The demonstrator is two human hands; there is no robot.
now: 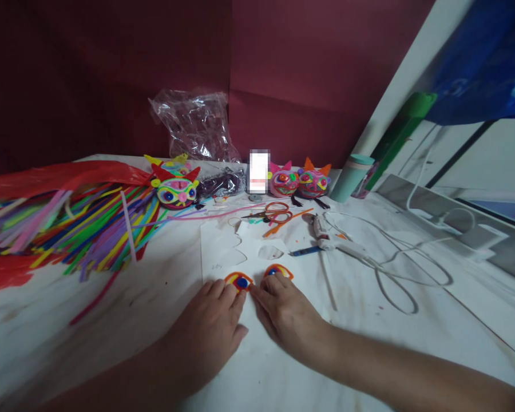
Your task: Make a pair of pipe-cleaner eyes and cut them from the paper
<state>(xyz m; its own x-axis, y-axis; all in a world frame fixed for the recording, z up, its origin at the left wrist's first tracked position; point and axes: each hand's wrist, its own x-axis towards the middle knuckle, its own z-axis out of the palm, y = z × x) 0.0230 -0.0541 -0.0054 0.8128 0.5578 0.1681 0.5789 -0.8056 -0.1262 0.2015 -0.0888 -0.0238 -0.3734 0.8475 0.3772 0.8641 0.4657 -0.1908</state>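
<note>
Two eye-shaped pieces of fuzzy orange and yellow stems with blue centres lie on white paper in front of me. My left hand (pixel 217 320) rests flat, its fingertips on the lower edge of the left eye-shaped piece (pixel 242 282) and its thumb held apart. My right hand (pixel 285 312) is bent, with forefinger and thumb close together at the right tip of that same piece. Its other fingers curl over part of the right eye-shaped piece (pixel 286 270). The thumb tip is partly hidden. Just beyond lies the cut white paper (pixel 221 246).
Scissors (pixel 277 213), a blue cutter (pixel 304 251) and a glue gun (pixel 321 229) with a looping white cable (pixel 381 266) lie beyond. Colourful pipe cleaners (pixel 98 229) spread at left. Decorated heads (pixel 177 191), a clear plastic bag (pixel 197 126) and a green bottle (pixel 351 178) stand behind.
</note>
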